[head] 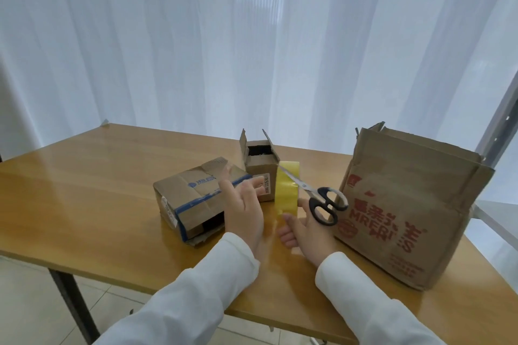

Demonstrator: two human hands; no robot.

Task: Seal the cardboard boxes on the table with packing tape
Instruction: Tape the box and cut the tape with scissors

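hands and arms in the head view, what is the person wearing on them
Both arms are covered by long white sleeves, the left sleeve and the right sleeve, each ending at the wrist in a plain cuff. The left hand and right hand are bare: no gloves, rings or watch show.

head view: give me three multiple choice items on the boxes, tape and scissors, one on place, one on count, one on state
1. Where is the largest cardboard box?
A. on the person's right
B. on the person's left
C. under the table

2. How many cardboard boxes are on the table?
A. one
B. three
C. five

3. What state is the small box behind the yellow tape roll in?
A. taped shut
B. crushed flat
C. top flaps open

Answers: 1 A, it stands right of the right hand holding the scissors. 2 B, large, small and the blue-taped box. 3 C, its flaps stand up over a dark opening.
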